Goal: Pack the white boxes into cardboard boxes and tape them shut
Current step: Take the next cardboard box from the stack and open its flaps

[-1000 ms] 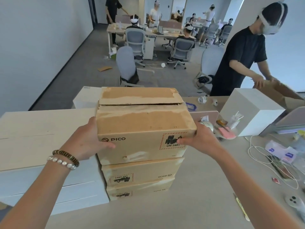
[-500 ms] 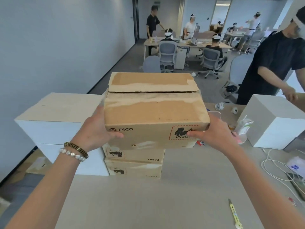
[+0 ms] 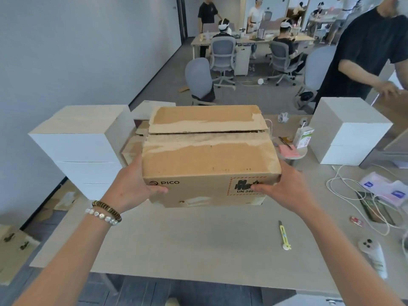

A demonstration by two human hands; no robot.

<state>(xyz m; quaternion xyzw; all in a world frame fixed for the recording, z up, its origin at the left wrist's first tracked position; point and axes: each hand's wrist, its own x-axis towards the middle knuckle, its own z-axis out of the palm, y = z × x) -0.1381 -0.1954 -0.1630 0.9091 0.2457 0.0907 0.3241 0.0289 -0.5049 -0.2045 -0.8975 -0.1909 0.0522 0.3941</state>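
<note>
Hands, left hand [image 3: 134,186] and right hand [image 3: 284,186], are gripping the cardboard box [image 3: 209,160] as I'm bringing it off the stack toward the surface [image 3: 198,239] for packing.

The cardboard box [image 3: 207,164] bore the brand "PICO" beside a round logo on the left of its near face. On the right of that face sat a red-hatched label with black pictograms and "UN 348", the rest covered by the right hand's [image 3: 284,186] thumb.
</note>
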